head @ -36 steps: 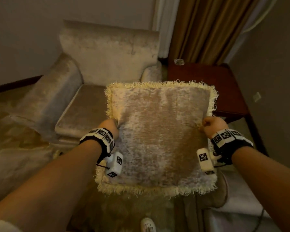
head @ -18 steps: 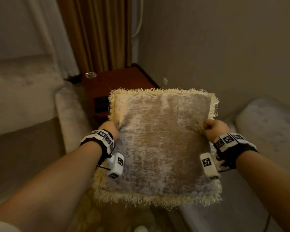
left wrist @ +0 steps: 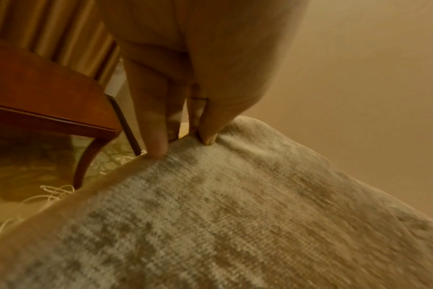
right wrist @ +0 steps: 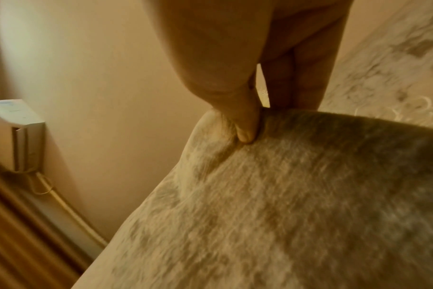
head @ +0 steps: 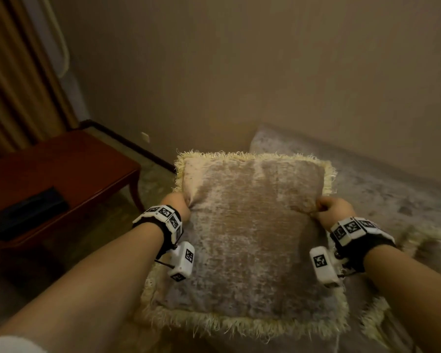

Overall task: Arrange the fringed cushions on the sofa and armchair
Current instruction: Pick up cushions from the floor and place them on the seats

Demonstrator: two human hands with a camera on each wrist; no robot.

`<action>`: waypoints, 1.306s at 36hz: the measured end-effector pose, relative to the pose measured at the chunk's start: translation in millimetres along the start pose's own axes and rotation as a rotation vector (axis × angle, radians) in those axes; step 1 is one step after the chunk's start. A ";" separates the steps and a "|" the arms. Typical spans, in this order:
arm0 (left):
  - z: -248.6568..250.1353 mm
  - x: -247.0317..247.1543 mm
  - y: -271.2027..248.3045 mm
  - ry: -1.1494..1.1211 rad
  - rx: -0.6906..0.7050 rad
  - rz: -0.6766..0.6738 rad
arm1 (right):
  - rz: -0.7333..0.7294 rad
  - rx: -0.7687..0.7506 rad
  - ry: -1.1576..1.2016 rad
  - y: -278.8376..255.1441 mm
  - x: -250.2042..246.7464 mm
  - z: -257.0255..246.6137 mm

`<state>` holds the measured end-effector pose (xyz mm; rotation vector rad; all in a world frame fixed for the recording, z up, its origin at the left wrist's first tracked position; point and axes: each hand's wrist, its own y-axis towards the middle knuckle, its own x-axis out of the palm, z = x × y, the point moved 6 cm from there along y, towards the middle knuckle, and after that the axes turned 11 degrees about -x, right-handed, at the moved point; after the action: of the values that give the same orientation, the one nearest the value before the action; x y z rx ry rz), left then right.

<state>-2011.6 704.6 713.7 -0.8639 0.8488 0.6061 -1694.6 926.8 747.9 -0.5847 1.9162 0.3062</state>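
Note:
A square beige velvet cushion (head: 250, 230) with a cream fringe hangs in the air in front of me, held by both hands. My left hand (head: 177, 207) grips its left edge, thumb and fingers pinching the fabric (left wrist: 183, 144). My right hand (head: 329, 210) grips the right edge the same way (right wrist: 250, 127). Behind and to the right of the cushion lies the grey-beige sofa (head: 382, 179) against the wall. A second fringed cushion (head: 423, 240) shows partly at the right, beside my right wrist. The armchair is out of view.
A dark red wooden side table (head: 61, 171) with a black flat object (head: 28, 212) on it stands at the left, next to brown curtains (head: 13, 72). Patterned carpet (head: 150, 179) lies between table and sofa. A plain wall (head: 265, 72) runs behind.
My view has swung right, from the armchair past the side table to the sofa. The cushion has stayed in both hands, carried along toward the sofa.

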 end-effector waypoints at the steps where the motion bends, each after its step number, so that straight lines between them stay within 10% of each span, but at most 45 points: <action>1: 16.8 5.8 3.7 0.005 0.023 0.001 | 0.005 0.024 0.004 2.2 -4.5 14.2; 21: 231.1 98.6 51.3 0.255 0.285 -0.086 | 0.082 0.342 0.078 9.0 -50.1 186.4; 47: 318.7 172.7 168.7 0.487 0.393 -0.238 | -0.011 0.614 0.072 77.4 -3.2 237.4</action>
<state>-1922.3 1082.9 620.0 -0.7424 1.2326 0.0056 -1547.9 1103.5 650.0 -0.1946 1.9415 -0.3119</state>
